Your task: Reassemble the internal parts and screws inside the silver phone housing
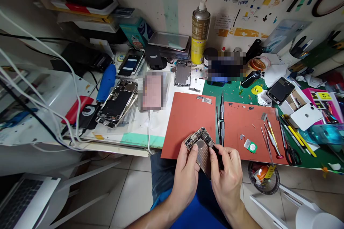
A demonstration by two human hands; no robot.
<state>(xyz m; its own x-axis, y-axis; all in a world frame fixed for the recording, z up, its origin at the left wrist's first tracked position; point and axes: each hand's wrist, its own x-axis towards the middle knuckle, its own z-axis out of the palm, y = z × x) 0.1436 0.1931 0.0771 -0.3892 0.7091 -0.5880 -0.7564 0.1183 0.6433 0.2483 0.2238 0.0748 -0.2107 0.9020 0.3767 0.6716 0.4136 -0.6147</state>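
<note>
An opened phone housing (203,155), tilted, with metal parts along its top end, is held over the front edge of the red-brown mat (188,114). My left hand (187,171) grips its left side, the thumb lying on the inner face. On the right side my right hand (227,171) grips it too, thumb on the inside and fingers at the edge. The lower end of the housing is partly hidden between my hands. Behind it on the mat lies a small circuit board (204,99). Two dark screwdrivers (221,114) lie upright in view to the right.
Tweezers (268,139), scissors (292,154) and yellow pens (298,134) lie at the right. Another opened phone (118,102) and a blue-handled tool (106,83) are at the left. A spray can (200,34) stands behind. A waste basket (264,188) is below the table edge.
</note>
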